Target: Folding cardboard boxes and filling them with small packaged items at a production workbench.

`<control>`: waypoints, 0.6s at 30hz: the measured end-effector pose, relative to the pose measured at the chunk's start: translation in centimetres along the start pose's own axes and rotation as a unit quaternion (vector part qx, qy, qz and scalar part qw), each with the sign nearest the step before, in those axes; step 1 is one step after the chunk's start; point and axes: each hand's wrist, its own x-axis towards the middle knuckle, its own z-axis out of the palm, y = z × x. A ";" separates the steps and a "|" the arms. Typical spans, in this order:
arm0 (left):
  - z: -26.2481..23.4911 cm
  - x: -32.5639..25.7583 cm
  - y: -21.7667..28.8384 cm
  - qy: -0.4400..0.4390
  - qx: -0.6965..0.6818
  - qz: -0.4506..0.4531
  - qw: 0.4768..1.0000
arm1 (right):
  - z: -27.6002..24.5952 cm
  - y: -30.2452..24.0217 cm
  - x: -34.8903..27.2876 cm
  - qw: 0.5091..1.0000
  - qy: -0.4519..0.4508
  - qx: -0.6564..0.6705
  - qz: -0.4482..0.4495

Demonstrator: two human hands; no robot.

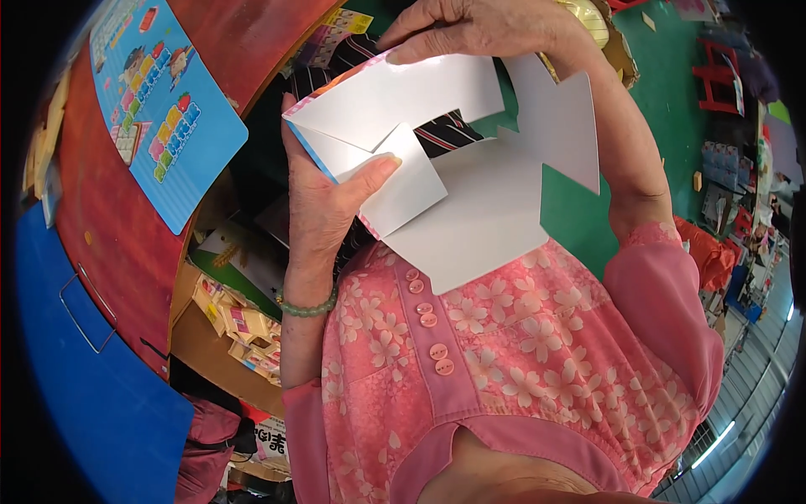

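Note:
A partly folded cardboard box (495, 197) is held above my lap, its white inside facing up and pink and blue print along its outer edges. My left hand (323, 197) is closed on its left end, the thumb pressing a square white flap (411, 181) and the fingers behind the wall. At the far edge of the box, my right hand (466, 32) has its fingers curled against the long upright side panel (420, 88). The right-hand panels (558, 113) stand unfolded and loose. Where the fingers pass behind the cardboard, they are hidden.
To the left is a red table (109, 223) carrying a blue printed card sheet (168, 109). Below it, an open brown carton (222, 361) contains several small wooden pieces (239, 323). A blue panel (92, 361) lies at lower left. Red stools (718, 76) stand on the green floor (663, 101).

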 end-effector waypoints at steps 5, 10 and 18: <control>0.1 0.3 -0.6 -0.046 -0.041 -0.029 0.998 | 1.5 -4.5 -2.1 0.957 0.034 -0.284 -0.043; -0.2 0.6 -1.3 -0.056 -0.079 -0.041 0.995 | 4.3 -4.1 -2.3 0.934 -0.028 -0.349 -0.068; -1.0 0.5 -2.3 -0.077 -0.059 -0.033 0.995 | 6.0 -1.9 -1.3 0.916 0.023 -0.394 -0.072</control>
